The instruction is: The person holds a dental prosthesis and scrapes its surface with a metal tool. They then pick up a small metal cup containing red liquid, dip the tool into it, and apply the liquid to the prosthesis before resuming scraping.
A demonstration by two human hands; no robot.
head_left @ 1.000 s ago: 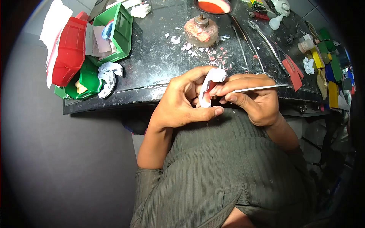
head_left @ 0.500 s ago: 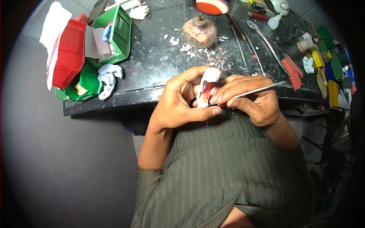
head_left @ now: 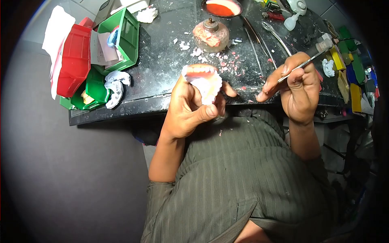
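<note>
My left hand (head_left: 184,111) is closed around a dental model (head_left: 202,87), a white plaster arch with pink wax and a row of teeth along its rim. Its inner side faces up toward me, and the palm and fingers hide its underside. To the right, apart from the model, my right hand (head_left: 302,95) is raised above the bench edge. A slim metal wax carver (head_left: 308,60) is pinched between its thumb and fingers, slanting up to the right; the lower tip is partly hidden by the fingers.
A glass spirit lamp (head_left: 210,38) stands on the black bench (head_left: 162,60) among pink and white scraps. Behind it is a dish of red wax (head_left: 221,9). Long metal tools (head_left: 277,36) lie to the right. Green (head_left: 129,38) and red bins (head_left: 73,60) stand at left.
My right hand has pulled away from the model, up and to the right, with the carver. My left hand has turned the model so its inner arch shows, slightly to the left.
</note>
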